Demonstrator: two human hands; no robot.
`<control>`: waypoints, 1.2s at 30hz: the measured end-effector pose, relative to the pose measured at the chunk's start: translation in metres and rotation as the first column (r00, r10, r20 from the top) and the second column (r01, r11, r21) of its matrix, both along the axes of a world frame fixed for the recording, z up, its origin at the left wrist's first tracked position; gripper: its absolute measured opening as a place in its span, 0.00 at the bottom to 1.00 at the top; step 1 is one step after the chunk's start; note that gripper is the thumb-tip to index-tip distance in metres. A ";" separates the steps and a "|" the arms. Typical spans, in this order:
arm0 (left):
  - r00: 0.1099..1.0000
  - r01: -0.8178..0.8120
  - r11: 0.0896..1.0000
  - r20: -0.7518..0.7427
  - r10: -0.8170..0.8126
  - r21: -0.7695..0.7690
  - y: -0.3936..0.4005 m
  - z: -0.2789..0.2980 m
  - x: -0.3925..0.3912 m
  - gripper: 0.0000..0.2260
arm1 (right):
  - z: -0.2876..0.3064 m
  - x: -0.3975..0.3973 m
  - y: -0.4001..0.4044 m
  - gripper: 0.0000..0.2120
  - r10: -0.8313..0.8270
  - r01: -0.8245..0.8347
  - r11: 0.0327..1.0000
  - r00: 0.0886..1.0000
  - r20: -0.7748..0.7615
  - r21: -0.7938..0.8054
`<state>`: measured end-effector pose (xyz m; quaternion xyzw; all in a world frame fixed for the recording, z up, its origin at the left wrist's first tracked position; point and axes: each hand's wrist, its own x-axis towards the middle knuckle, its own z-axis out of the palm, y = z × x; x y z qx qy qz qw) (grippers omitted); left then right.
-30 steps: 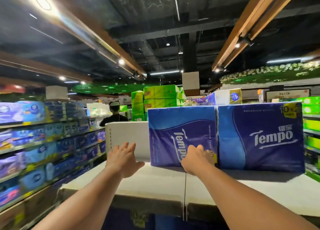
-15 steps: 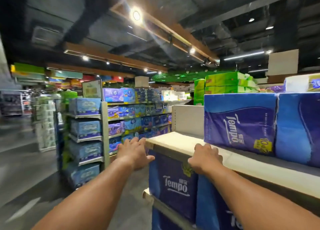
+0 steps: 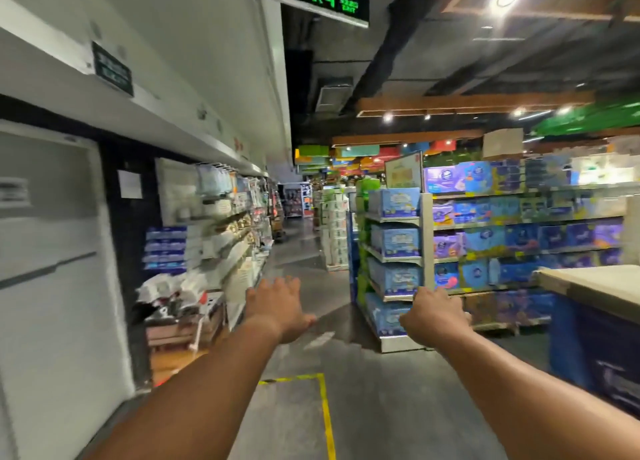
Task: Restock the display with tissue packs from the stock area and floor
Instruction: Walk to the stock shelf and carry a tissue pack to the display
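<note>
We hold both hands, left (image 3: 277, 307) and right (image 3: 433, 316), empty and released, left of the display (image 3: 588, 286); fetching more packs remains.

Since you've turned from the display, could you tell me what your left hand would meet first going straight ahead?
Nothing nearby, it seems: the left hand points down the open aisle floor; depth is unclear.

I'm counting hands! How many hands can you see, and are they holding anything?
2. The bare left hand is over the aisle floor; the bare right hand is before the blue shelf end. Both hold nothing.
</note>
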<state>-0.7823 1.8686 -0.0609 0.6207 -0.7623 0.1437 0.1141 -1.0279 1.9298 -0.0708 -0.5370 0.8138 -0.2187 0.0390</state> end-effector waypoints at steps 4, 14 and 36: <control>0.989 -0.147 0.989 0.002 0.147 0.008 0.026 0.001 0.100 0.34 | -0.006 0.093 -0.003 0.23 0.159 -0.159 0.987 0.987 -0.007 0.008; 0.912 -0.404 0.913 -0.050 0.407 0.053 0.095 -0.012 0.256 0.34 | -0.024 0.266 0.009 0.22 0.417 -0.417 0.908 0.909 -0.002 0.028; 0.855 -0.488 0.868 -0.148 0.497 0.096 0.059 -0.019 0.264 0.34 | -0.017 0.276 -0.067 0.20 0.518 -0.520 0.854 0.852 -0.079 -0.009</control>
